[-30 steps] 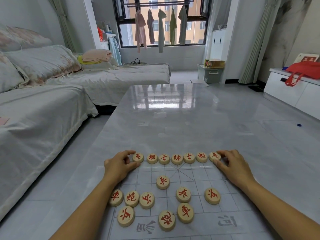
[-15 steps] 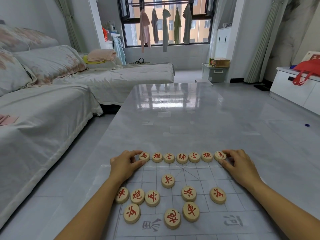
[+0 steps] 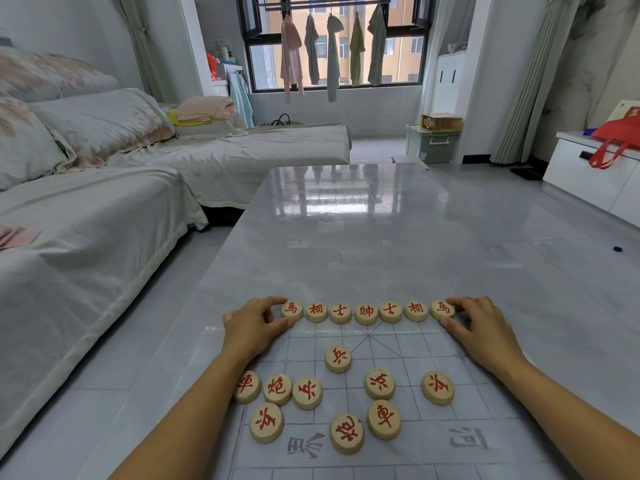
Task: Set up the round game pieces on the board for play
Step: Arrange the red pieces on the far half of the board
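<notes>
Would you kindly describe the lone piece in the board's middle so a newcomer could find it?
On the clear board near the table's close edge, a far row holds seven discs. Just nearer than that row sits one disc alone, touching nothing, while the other loose discs lie nearer still.
</notes>
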`<move>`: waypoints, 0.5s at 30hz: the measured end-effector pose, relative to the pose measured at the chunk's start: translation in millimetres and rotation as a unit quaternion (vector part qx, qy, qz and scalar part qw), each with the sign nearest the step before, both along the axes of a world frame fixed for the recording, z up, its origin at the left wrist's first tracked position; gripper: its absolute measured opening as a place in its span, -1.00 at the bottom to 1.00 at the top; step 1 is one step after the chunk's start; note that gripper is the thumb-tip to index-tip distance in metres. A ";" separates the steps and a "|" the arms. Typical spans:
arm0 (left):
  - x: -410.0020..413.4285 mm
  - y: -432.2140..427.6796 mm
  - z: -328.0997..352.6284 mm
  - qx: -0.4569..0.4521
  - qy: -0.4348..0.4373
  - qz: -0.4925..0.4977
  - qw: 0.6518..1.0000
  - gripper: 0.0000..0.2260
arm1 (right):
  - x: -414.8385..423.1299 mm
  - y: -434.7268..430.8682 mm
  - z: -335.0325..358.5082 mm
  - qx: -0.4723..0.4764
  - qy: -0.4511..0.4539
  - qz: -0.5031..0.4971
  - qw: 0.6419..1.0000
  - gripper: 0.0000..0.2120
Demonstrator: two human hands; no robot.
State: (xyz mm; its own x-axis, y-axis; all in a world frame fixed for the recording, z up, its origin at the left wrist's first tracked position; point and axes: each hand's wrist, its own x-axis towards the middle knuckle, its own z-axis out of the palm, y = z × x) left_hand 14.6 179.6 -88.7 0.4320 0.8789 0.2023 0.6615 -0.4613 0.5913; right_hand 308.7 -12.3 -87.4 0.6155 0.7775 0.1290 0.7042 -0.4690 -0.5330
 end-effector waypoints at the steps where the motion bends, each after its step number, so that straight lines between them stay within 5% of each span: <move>1: 0.2 -0.5 0.6 -0.004 -0.003 0.002 1.000 -0.66 | -0.1 0.1 0.2 0.001 0.001 0.000 1.000 -0.60; 10: -1.2 -1.5 1.8 -0.070 -0.060 0.017 0.996 -0.62 | -1.6 -1.0 1.5 0.027 0.030 -0.012 0.999 -0.48; 15: -11.0 -1.1 9.7 -0.157 -0.127 -0.005 0.979 -0.64 | -0.3 -0.3 1.1 0.088 0.086 -0.028 0.992 -0.61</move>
State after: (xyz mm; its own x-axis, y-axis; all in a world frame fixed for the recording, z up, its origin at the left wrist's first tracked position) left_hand 3.6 178.5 -79.0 0.4118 0.9109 0.0255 0.4712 -0.2368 0.8496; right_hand 308.4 -12.7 -86.3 0.6814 0.7164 0.1499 0.5717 -0.3931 -0.7201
